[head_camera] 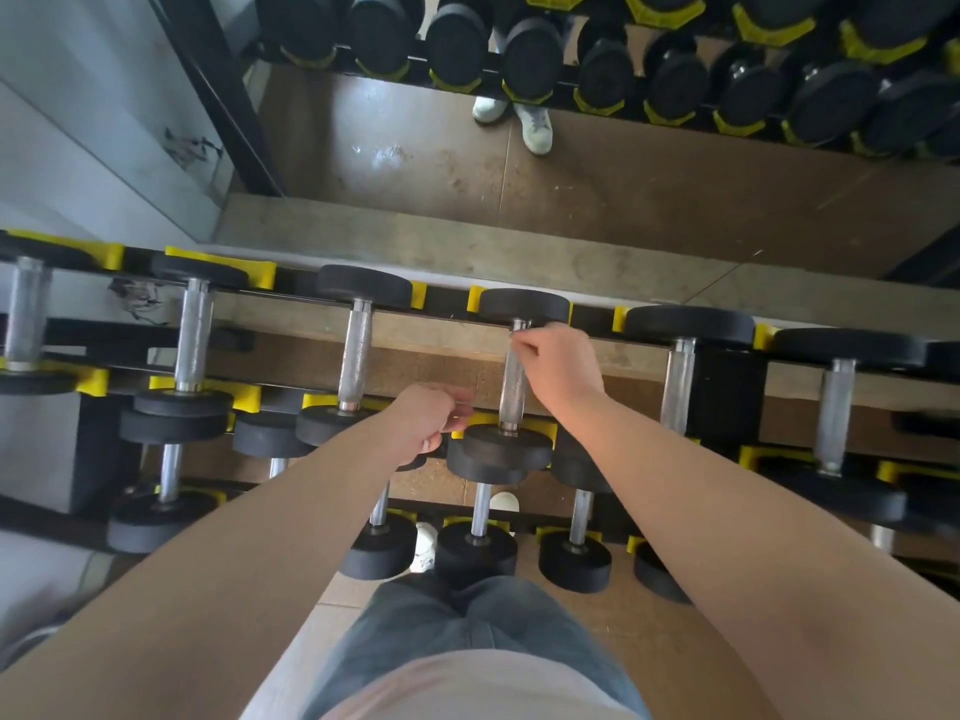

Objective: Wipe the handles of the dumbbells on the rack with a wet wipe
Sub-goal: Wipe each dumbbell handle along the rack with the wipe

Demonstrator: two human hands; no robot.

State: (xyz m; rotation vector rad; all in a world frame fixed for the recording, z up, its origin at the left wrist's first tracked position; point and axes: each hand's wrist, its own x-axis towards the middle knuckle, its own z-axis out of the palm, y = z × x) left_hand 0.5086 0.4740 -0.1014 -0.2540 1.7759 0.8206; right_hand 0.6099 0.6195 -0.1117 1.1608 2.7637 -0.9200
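Note:
A dumbbell with a chrome handle (511, 379) and black ends lies on the top tier of the black and yellow rack (592, 318). My right hand (553, 363) curls its fingers round the far end of that handle. A thin pale edge of the wet wipe (519, 332) shows at the fingertips; the rest is hidden. My left hand (428, 423) hovers left of the handle's near end, fingers curled and blurred, with nothing visible in it.
More dumbbells (356, 350) sit left and right on the top tier, with smaller ones (480, 511) on the tier below. A wall mirror (571, 163) behind the rack reflects dumbbells and shoes. My legs stand close against the rack.

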